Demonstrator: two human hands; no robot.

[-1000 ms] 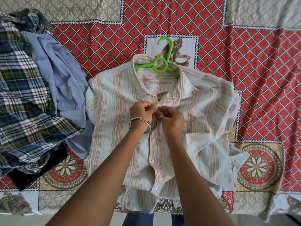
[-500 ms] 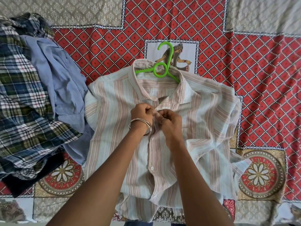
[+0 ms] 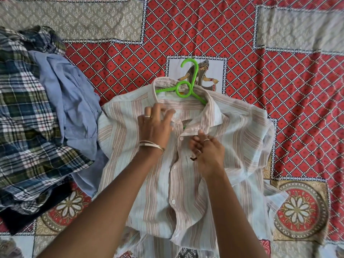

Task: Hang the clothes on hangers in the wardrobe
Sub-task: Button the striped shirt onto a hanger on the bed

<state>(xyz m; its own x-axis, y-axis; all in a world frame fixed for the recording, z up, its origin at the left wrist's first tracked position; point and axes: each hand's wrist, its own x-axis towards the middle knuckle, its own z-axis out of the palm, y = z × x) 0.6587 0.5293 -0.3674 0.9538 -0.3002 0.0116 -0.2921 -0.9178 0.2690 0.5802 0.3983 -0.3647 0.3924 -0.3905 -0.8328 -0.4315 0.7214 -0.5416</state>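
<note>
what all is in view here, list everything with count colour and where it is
striped shirt: 1, white with pale red stripes, flat in the middle of the bedspread, front placket with buttons facing up
hanger: 1, bright green, inside the shirt's collar, hook sticking out past the top
plaid shirt: 1, blue, green and white check, crumpled at the left edge
blue shirt: 1, light blue, crumpled between the plaid one and the striped one
dark garment: 1, navy or black, under the plaid shirt at lower left
bedspread: 1, red diamond print with beige panels, under everything
hands: 2; left hand fingers spread over the collar, bangles on the wrist; right hand relaxed on the placket
</note>
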